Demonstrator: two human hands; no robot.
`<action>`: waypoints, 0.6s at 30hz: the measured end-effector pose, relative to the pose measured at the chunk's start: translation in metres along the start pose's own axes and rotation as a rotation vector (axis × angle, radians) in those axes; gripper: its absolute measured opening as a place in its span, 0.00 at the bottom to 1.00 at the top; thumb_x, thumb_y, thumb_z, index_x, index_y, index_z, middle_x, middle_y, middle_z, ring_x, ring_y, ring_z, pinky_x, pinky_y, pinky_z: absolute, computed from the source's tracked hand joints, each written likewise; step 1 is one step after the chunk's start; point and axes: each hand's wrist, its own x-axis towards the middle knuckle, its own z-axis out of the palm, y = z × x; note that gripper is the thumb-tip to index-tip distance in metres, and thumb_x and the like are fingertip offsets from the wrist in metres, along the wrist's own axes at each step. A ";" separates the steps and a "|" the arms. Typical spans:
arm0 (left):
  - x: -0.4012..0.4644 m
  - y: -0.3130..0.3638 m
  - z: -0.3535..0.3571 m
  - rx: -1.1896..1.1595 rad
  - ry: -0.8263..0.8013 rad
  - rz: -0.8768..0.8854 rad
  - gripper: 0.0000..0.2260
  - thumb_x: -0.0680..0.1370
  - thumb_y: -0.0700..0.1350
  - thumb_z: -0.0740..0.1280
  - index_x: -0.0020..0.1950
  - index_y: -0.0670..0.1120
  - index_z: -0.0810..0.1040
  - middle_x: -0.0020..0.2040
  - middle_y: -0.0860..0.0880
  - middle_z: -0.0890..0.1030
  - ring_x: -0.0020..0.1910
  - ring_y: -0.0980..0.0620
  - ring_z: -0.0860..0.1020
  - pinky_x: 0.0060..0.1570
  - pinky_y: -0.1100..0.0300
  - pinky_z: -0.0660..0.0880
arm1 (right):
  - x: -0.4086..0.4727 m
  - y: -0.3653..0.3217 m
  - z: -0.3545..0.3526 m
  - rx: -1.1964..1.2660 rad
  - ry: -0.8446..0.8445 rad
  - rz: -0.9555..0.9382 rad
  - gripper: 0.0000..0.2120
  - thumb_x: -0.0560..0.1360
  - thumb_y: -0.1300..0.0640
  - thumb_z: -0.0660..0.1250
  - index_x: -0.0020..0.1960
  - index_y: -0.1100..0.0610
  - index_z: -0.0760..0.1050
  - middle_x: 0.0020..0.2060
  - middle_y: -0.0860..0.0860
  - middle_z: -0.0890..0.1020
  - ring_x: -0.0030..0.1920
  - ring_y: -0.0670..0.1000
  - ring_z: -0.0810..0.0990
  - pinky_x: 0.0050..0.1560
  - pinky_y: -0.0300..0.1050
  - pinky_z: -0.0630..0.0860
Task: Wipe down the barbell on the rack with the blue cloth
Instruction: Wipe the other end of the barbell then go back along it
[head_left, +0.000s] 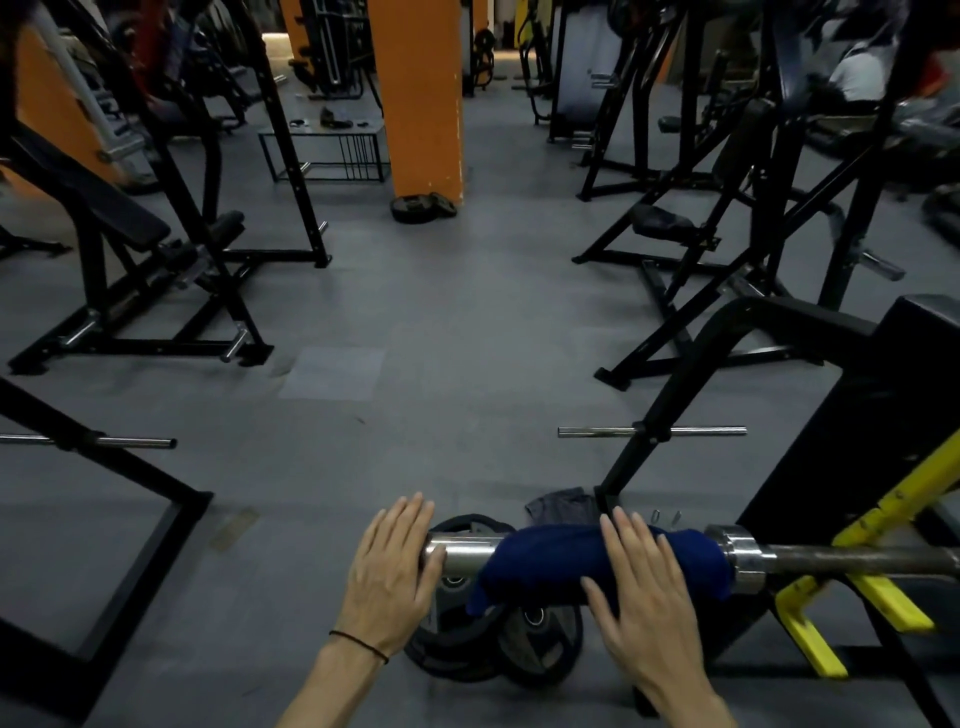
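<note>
your right hand (641, 587) lies flat, fingers straight, on the blue cloth (550, 564) draped over the barbell (852, 558); left hand (392, 564), fingers wide, steadies the sleeve end. bar runs left-right.

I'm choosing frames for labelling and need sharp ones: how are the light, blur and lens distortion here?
Head view: dim light, dark machines losing detail; glare on the barbell sleeve; the right hand on the blue cloth is slightly motion-blurred, the left hand crisper; far right corner smeared; wide-angle lens bends the edges.
</note>
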 end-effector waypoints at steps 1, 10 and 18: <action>0.002 0.002 0.002 0.005 -0.003 0.017 0.25 0.85 0.55 0.51 0.74 0.42 0.72 0.74 0.44 0.73 0.73 0.45 0.71 0.76 0.54 0.56 | 0.000 0.000 0.000 0.002 0.005 0.000 0.34 0.80 0.41 0.58 0.81 0.56 0.61 0.80 0.52 0.63 0.81 0.53 0.58 0.81 0.52 0.49; 0.005 0.007 0.005 0.001 -0.004 0.038 0.27 0.85 0.56 0.47 0.75 0.41 0.71 0.75 0.43 0.71 0.74 0.44 0.70 0.75 0.51 0.57 | -0.002 0.000 0.003 0.017 0.027 -0.010 0.33 0.80 0.41 0.58 0.81 0.55 0.60 0.81 0.51 0.62 0.82 0.51 0.55 0.81 0.53 0.48; 0.005 0.005 0.008 0.012 0.013 0.069 0.27 0.85 0.55 0.49 0.76 0.40 0.69 0.76 0.42 0.69 0.76 0.44 0.67 0.74 0.49 0.59 | 0.000 -0.001 0.003 0.011 0.005 -0.006 0.33 0.81 0.41 0.57 0.82 0.54 0.59 0.81 0.51 0.61 0.82 0.51 0.55 0.81 0.53 0.48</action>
